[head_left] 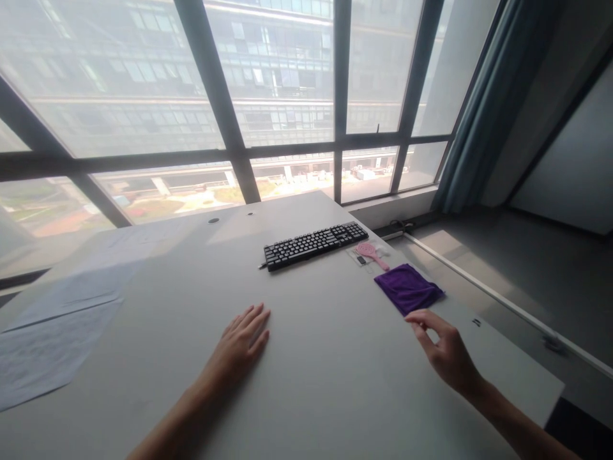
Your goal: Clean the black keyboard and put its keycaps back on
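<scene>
My left hand [246, 335] lies flat on the white table [306, 358], fingers stretched out, with nothing in it. At the right, the thumb and fingertips of my right hand [443, 348] are pinched together at the near corner of a purple cloth pouch [407, 287]. The pouch lies flat on the table near its right edge. Just beyond it is a pink hairbrush [372, 253], its handle pointing towards the pouch. Beside the brush lies a small clear packet with a dark piece [361, 260] in it.
A black keyboard [316, 245] lies at the far middle of the table. Large sheets of paper [52, 345] cover the left side. A small dark object [476, 322] sits near the right edge. Windows [287, 76] stand behind the table, with a blue curtain [483, 121] at the right.
</scene>
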A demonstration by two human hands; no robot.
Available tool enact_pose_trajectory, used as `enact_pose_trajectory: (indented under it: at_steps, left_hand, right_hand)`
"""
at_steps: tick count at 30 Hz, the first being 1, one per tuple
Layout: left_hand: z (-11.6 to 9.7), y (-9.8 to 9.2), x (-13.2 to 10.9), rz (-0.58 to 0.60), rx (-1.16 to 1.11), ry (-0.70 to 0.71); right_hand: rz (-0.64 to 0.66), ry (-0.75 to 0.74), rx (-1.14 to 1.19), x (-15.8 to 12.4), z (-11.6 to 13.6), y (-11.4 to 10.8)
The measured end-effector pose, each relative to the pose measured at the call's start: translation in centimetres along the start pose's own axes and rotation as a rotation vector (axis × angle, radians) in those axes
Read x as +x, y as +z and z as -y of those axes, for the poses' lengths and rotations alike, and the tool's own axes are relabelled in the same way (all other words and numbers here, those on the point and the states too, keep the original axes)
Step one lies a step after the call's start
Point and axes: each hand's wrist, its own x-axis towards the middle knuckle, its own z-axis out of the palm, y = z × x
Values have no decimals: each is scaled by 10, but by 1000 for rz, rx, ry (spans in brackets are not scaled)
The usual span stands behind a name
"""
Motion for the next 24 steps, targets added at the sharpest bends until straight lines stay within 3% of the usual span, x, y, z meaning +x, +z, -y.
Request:
enact_pose_trajectory:
  at_steps: [5,9,14,19,24]
  left_hand:
    - [-2,0,1,-10,-13,-23]
    - [-2,3,7,-40,-56,-74]
    - [3,8,46,-149,-149,-197]
    - [8,7,103,-306,-386,-414]
    - [13,8,144,-396,-436,-555]
  right_hand:
    - [-13,20,-18,-23,-10,-4]
    - [0,48,-33,3,-4,-9]
    - [-28,93,-13,113,-6,-3]
    - [-11,275,-75,235,-27,43]
    - [14,423,-87,309,-58,87]
